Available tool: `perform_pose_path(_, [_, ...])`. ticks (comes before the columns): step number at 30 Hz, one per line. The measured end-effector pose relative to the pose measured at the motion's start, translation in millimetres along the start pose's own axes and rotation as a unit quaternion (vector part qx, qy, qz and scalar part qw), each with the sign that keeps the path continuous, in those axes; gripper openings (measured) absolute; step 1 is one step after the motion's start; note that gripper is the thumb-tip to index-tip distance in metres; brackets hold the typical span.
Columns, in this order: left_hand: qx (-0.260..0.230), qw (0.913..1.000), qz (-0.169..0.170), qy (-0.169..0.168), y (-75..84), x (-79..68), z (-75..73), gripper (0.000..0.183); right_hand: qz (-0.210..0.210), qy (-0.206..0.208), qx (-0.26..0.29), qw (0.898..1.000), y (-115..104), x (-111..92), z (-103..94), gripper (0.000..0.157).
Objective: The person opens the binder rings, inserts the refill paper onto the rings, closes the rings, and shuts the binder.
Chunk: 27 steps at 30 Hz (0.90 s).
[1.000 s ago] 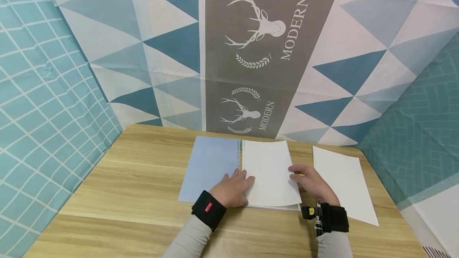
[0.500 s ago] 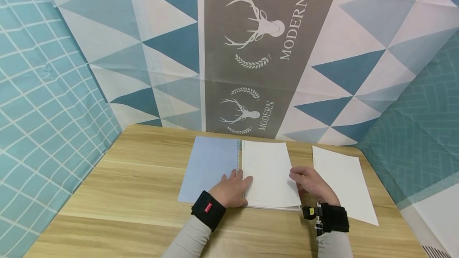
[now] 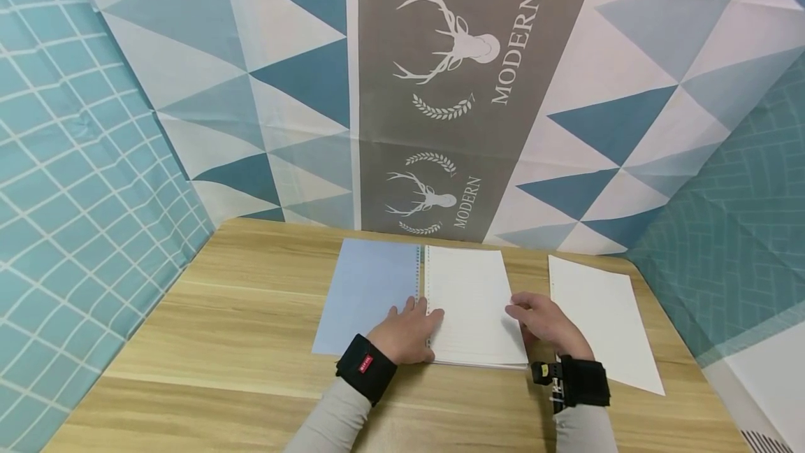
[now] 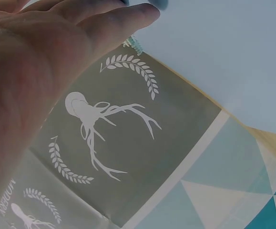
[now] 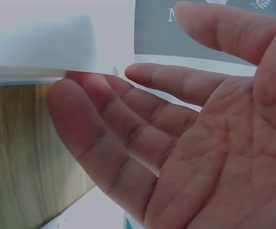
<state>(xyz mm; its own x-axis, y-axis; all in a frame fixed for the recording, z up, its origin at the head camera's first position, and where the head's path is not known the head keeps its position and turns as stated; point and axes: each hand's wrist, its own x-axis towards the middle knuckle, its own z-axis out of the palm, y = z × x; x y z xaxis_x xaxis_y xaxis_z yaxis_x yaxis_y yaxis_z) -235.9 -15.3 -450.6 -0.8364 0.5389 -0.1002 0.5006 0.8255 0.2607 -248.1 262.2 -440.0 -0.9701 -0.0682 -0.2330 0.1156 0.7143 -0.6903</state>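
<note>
An open notebook lies on the wooden table, with a pale blue leaf [image 3: 371, 285] on the left and white pages [image 3: 472, 306] on the right. Small holes run along both sides of its spine. My left hand [image 3: 402, 334] rests across the lower spine, fingers spread and fairly straight. At the right edge of the pages is my right hand [image 3: 548, 324]. The right wrist view shows its thumb [image 5: 223, 28] apart from the paper, with some fingertips at or under the top page's edge [image 5: 56, 67]. Part of those fingertips is hidden behind the page.
A loose white sheet [image 3: 604, 320] with holes near its left edge lies to the right, partly behind my right forearm. Wood tabletop [image 3: 207, 341] extends left of the notebook. A patterned backdrop [image 3: 440, 124] rises behind the table.
The top white page has settled flatter, its right edge less raised than a second ago. My right fingers have shifted slightly at that edge. My left hand stays almost in place.
</note>
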Motion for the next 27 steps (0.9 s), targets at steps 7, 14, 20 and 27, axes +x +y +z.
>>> perform_pose_path(7, [0.003,1.0,0.001,-0.002,0.6,-0.4,0.1,0.055,-0.002,0.0,-0.039,0.999,-2,-1,-0.6,0.054])
perform_pose_path(14, [0.008,1.0,0.002,-0.002,1.4,-0.6,-0.6,0.055,-0.025,-0.02,-0.072,0.997,-10,2,9.7,0.065])
perform_pose_path(20, [0.01,0.9999,0.004,0.001,0.9,-0.3,-0.5,0.056,-0.039,-0.031,-0.093,0.994,-15,4,15.3,0.067])
perform_pose_path(27, [-0.002,1.0,0.0,-0.003,0.3,1.2,0.6,0.053,-0.024,-0.026,-0.101,0.994,-17,3,14.1,0.067])
